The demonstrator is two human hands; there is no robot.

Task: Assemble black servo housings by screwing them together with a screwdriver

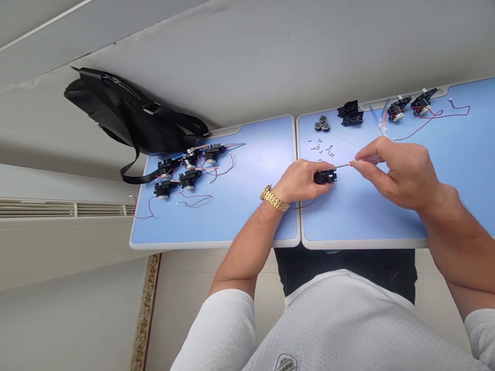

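Note:
My left hand (pixel 300 181), with a gold watch at its wrist, is closed around a small black plastic part (pixel 325 176) resting on the blue table (pixel 240 216). My right hand (pixel 398 170) pinches a thin screwdriver (pixel 344 165), whose metal tip points left at the top of the black part. Just behind the hands lie several tiny screws (pixel 322 148) scattered on the table. A red wire trails from under my left hand.
Several black motor units with red and blue wires (pixel 189 170) lie at the left of the table. Small round gears (pixel 322 123), a black housing (pixel 350 113) and two more wired units (pixel 412 104) sit at the far right. A black bag (pixel 131 116) leans at the far left corner.

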